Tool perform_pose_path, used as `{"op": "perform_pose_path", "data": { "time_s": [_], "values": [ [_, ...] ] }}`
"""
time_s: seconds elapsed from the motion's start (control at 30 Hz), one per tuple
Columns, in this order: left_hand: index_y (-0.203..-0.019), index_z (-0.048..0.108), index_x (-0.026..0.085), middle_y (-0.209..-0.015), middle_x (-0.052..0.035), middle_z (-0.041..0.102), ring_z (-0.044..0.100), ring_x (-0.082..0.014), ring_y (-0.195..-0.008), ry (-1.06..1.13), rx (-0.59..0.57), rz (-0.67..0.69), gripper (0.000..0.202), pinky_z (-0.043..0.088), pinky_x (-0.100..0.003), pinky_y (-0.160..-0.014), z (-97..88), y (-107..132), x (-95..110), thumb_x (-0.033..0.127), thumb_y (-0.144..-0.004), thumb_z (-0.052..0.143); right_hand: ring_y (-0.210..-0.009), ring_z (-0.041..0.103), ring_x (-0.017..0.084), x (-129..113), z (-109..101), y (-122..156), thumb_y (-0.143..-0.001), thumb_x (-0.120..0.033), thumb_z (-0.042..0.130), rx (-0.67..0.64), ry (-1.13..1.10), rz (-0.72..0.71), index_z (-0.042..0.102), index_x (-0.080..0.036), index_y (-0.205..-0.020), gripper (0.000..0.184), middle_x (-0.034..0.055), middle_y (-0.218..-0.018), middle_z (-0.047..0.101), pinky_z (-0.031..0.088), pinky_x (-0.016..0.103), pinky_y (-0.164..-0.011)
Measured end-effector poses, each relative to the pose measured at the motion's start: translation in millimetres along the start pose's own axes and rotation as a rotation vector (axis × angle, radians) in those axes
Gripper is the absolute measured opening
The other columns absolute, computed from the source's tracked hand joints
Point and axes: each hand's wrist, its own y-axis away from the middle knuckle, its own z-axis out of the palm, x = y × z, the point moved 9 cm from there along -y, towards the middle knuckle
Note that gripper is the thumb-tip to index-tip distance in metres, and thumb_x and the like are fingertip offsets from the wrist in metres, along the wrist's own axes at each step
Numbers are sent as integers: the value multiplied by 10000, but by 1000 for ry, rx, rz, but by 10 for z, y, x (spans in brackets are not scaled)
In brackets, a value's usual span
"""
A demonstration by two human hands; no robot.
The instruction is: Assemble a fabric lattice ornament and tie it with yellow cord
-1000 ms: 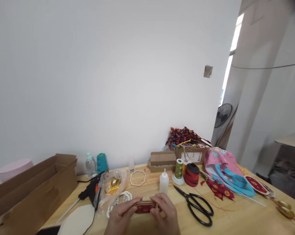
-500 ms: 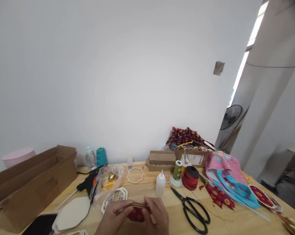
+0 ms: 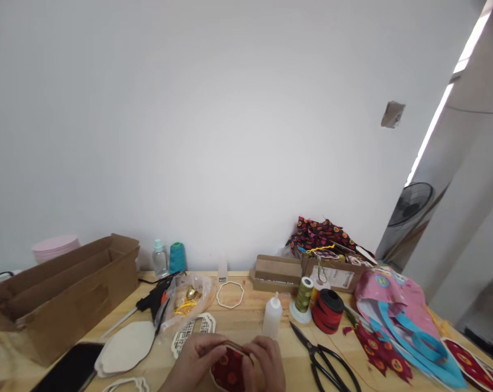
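Low in the middle of the view, a small flat panel with dark red patterned fabric (image 3: 229, 371) and a pale wooden edge is held between both hands. My left hand (image 3: 194, 360) pinches its upper left edge with thumb and fingers. On the other side, my right hand (image 3: 267, 360) grips the upper right edge, its thumb across the fabric. The panel's lower part runs out of the picture. Just behind my left hand lies a pale openwork lattice piece (image 3: 192, 329). A white squeeze bottle (image 3: 273, 316) stands behind my right hand, with black scissors (image 3: 326, 359) to the right.
Left are a long cardboard box (image 3: 80, 305), a phone (image 3: 71, 369), pale scalloped boards (image 3: 126, 348) and a black glue gun (image 3: 154, 298). A thin scalloped ring (image 3: 230, 294) lies near the wall. Thread spools (image 3: 328, 310) and a pink-and-blue bag (image 3: 393, 299) stand right.
The panel has tilted so that more of its red fabric face shows. Both hands keep their hold. The whole scene has shifted right as the head view turned left.
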Motion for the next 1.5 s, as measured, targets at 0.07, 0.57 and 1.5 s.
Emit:
{"op": "perform_pose_path", "data": {
  "time_s": [0.07, 0.57, 1.5],
  "values": [
    [-751, 721, 196, -696, -39, 712, 604, -168, -642, 34, 44, -22, 227, 468, -229, -603, -63, 9, -53, 372, -693, 590, -721, 540, 193, 57, -49, 6, -798, -282, 488, 43, -50, 59, 595, -204, -764, 137, 57, -755, 555, 433, 309, -659],
    [-838, 702, 165, -746, -18, 716, 622, -208, -711, 203, -8, -85, 397, 489, -298, -682, 87, 70, -123, 496, -685, 544, -520, 461, 130, 326, 215, -6, -780, -448, 473, -176, -167, 508, 610, -124, -555, 418, 14, -522, 536, 361, 222, -496],
    [-804, 700, 136, -646, -22, 705, 616, -191, -635, 276, 48, -97, 367, 473, -291, -633, 44, 109, -152, 455, -647, 607, -528, 531, 154, 447, 387, 99, -680, -579, 526, -293, -502, 659, 696, -123, -702, 488, 33, -543, 615, 416, 242, -514]
  ]
}}
